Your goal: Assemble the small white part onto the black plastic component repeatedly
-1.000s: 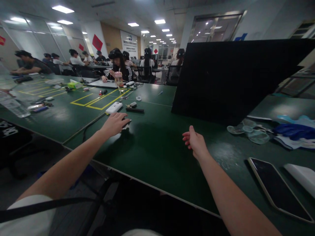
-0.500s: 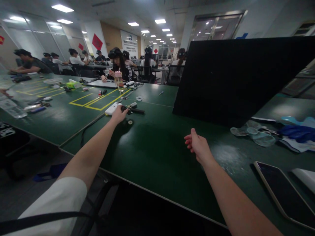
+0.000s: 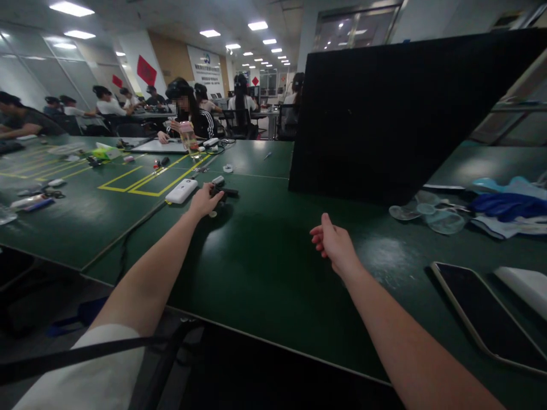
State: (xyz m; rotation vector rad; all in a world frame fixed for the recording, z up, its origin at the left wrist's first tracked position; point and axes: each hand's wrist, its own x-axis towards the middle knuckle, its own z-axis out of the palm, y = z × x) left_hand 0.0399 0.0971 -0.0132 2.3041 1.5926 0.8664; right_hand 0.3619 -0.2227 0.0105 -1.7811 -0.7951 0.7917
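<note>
My left hand [image 3: 205, 200] reaches far over the green table, its fingers closed around the near end of a dark bar-shaped object [image 3: 231, 193]. What kind of object this is, I cannot make out, since the hand hides part of it. Left of that hand lies a white rounded device [image 3: 182, 191], apart from it. A small pale disc [image 3: 212, 214] shows just below the fingers. My right hand [image 3: 332, 242] hovers over the table with thumb up and fingers loosely bent; nothing shows in it.
A large black panel [image 3: 384, 119] stands at the right back. On the right lie a phone [image 3: 487, 313], a white object [image 3: 523, 287], clear plastic pieces [image 3: 442, 216] and blue gloves [image 3: 508, 205]. Across the table sits a person [image 3: 188, 114] near a bottle [image 3: 189, 139]. Yellow tape marks the left side.
My left hand has shifted right from beside the white device onto the dark bar-shaped object. The whole view has turned slightly right. My right hand keeps its pose.
</note>
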